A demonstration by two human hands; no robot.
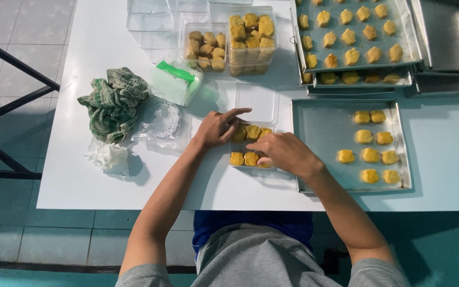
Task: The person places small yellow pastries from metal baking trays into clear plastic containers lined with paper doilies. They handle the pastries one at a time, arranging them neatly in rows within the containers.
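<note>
Here, both hands work in a clear box (251, 146) near the table's (81, 175) front edge: left hand (216, 127) fingers spread on cookies (237, 158), right hand (285, 153) pinching one. Ten cookies sit on the near tray (320, 133), whose left half is bare.

clear cookie boxes (251, 40) — green-white wipes pack (176, 81)

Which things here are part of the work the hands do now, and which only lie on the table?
In use: left hand, right hand, clear box of cookies, tray, lid.
Lying about: checked cloth, doily, crumpled tissue, filled boxes.
</note>
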